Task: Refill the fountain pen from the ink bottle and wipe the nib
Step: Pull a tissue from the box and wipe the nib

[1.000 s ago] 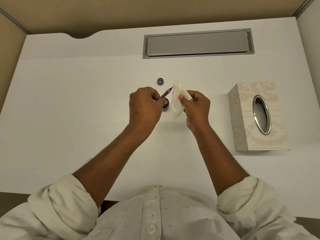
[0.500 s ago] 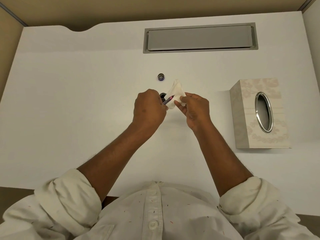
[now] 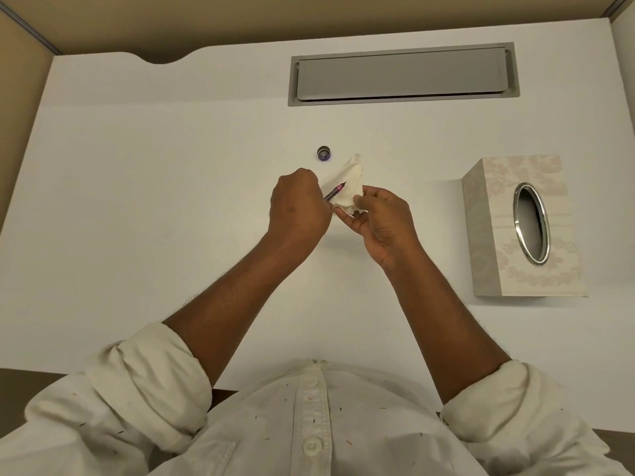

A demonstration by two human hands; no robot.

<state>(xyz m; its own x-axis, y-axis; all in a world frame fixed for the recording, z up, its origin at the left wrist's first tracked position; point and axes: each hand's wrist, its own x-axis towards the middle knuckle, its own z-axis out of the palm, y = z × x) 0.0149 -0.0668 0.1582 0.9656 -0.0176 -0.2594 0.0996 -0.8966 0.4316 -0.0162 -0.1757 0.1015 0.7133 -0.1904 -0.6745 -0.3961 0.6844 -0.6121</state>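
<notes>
- Your left hand (image 3: 298,207) has shifted right since a second ago, and the slim dark fountain pen with the pink band (image 3: 335,191) it grips now has its tip lying against the tissue — earlier the tip stopped short of it.
- Your right hand (image 3: 381,223) has turned palm-up and cradles the crumpled white tissue (image 3: 347,187) from below; a second ago it pinched the tissue upright, hanging down.
- The ink bottle, visible below your left hand's fingers a second ago, is now hidden behind the hands and tissue.
</notes>
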